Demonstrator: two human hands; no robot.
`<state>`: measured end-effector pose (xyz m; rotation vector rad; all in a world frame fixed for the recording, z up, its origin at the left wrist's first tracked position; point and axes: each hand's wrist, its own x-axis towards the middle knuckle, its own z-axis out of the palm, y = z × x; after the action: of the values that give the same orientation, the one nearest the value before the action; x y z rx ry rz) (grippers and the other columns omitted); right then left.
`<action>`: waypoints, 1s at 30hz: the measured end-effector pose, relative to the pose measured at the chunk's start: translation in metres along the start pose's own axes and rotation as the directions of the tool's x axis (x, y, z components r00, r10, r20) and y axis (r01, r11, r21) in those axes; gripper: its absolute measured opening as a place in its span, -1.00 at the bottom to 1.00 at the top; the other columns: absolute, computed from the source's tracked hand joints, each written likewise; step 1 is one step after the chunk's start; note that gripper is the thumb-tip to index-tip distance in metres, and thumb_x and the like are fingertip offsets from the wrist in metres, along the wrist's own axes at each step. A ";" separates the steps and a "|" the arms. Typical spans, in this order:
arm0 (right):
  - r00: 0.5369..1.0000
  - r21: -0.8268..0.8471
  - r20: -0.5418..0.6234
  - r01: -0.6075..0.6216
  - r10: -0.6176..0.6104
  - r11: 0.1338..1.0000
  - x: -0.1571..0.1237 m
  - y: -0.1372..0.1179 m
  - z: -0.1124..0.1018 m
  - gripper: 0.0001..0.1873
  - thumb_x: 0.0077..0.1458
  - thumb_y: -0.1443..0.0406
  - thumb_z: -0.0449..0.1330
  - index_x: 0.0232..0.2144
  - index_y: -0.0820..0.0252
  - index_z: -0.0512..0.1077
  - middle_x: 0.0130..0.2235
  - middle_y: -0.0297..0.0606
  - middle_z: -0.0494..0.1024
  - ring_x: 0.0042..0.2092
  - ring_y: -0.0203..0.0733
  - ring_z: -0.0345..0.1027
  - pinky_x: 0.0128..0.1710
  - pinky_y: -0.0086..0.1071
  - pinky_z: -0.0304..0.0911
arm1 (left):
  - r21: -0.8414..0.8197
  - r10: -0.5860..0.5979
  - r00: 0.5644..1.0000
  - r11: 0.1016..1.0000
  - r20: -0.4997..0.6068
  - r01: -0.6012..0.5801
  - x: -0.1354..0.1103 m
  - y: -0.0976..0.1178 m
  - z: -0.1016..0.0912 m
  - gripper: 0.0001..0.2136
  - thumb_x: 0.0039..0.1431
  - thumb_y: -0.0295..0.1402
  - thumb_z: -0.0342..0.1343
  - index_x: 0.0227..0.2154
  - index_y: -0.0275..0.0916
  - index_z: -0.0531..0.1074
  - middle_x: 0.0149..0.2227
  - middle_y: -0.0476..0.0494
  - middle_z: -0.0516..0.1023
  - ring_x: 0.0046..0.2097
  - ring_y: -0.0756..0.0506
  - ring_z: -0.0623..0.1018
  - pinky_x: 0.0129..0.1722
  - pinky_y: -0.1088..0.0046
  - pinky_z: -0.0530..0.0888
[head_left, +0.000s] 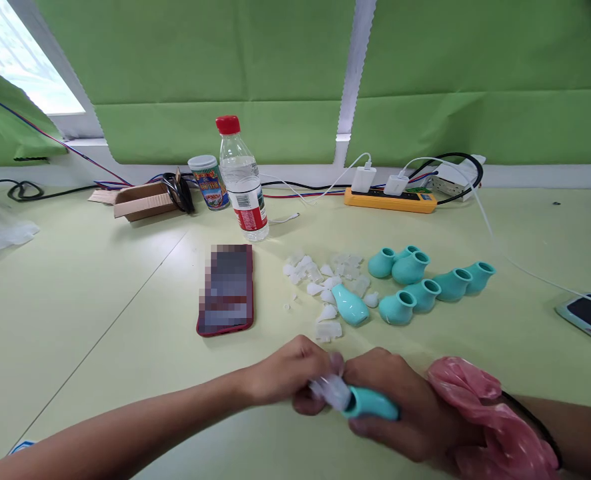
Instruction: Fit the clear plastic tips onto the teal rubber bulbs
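Note:
My right hand (405, 393) is closed around a hollow teal piece (374, 404) with a round opening that faces left. At that opening my left hand (295, 373) grips a crumpled translucent plastic piece (331, 392); part of it appears to sit inside the mouth. Motion blurs the fingertips and the clear piece. Just beyond my hands, another teal piece (350, 305) lies on its side among small white and translucent scraps (328, 312). To the right, several teal bulb-shaped pieces (397, 309) stand with their openings up.
A red-edged phone (227, 290) lies left of the scraps. Behind it stand a water bottle (245, 183), a can (209, 183) and a cardboard box (148, 202). A yellow power strip (390, 200) has a white cable (490, 233) running to a second phone (590, 320).

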<state>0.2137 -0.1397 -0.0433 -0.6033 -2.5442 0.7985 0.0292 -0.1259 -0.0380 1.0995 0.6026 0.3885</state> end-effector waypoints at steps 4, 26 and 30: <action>0.982 -0.102 -0.076 0.162 -0.170 0.981 -0.002 0.000 0.004 -0.72 0.10 0.15 -0.09 -0.42 0.20 0.30 -0.52 -0.27 0.41 -0.46 -0.28 0.25 -0.42 -0.38 0.17 | -0.201 0.037 0.961 0.975 -0.275 -0.095 0.006 -0.001 -0.008 -0.54 0.09 -0.08 -0.14 -0.79 -0.27 0.08 -0.85 0.13 -0.05 -0.73 0.13 -0.01 -0.69 0.56 -0.01; 0.947 -0.061 -0.320 -0.054 0.032 0.997 0.006 0.009 0.001 -0.82 0.04 0.27 0.03 -0.24 0.09 0.23 -0.29 -0.25 0.31 -0.25 -0.20 0.23 -0.27 -0.31 0.24 | 0.842 0.530 0.729 0.527 -0.434 0.118 0.006 -0.011 -0.013 -0.55 0.02 -0.49 -0.07 0.04 -0.18 0.16 0.03 -0.21 0.11 0.07 -0.15 0.15 0.03 0.21 0.23; 0.927 -0.171 -0.374 -0.069 0.000 0.983 0.002 -0.002 -0.017 -0.70 0.04 0.23 0.04 -0.12 -0.03 0.19 -0.28 -0.24 0.27 -0.24 -0.17 0.23 -0.29 -0.28 0.25 | 0.888 0.482 0.790 0.431 -0.379 0.163 0.005 -0.010 -0.010 -0.51 -0.03 -0.50 -0.03 0.03 -0.16 0.14 0.13 -0.21 -0.08 0.14 -0.22 -0.02 0.07 0.12 0.17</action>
<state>0.2195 -0.1324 -0.0289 -0.7786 -2.2699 0.4133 0.0266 -0.1206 -0.0518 2.1498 1.3801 0.6346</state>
